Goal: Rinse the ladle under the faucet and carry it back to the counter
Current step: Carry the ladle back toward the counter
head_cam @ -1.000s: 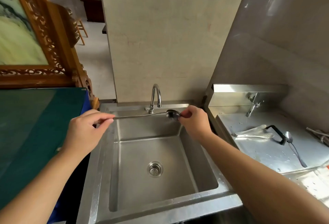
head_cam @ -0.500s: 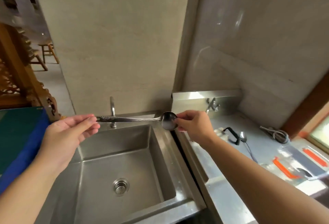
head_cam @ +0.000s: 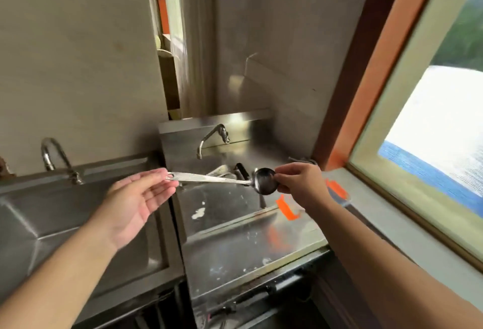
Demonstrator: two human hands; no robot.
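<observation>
A steel ladle (head_cam: pixel 209 178) hangs level in the air above the steel counter (head_cam: pixel 243 247). My right hand (head_cam: pixel 300 185) pinches its dark round bowl (head_cam: pixel 264 181) at the right end. My left hand (head_cam: pixel 136 198) is palm up with fingers spread, and its fingertips touch the handle's end with the hanging hole. The sink (head_cam: pixel 52 224) and its curved faucet (head_cam: pixel 52 156) lie at the left, away from the ladle.
A second tap (head_cam: pixel 211 136) juts from the counter's steel backsplash. Utensils and a black handle (head_cam: pixel 241 170) lie on the counter behind the ladle. Orange tape marks (head_cam: pixel 286 208) sit on the counter's right part. A window (head_cam: pixel 431 119) fills the right side.
The view swung right from the sink to the counter. The ladle travelled right with both hands, leaving the sink faucet. My left hand's grip on the handle loosened to open fingers.
</observation>
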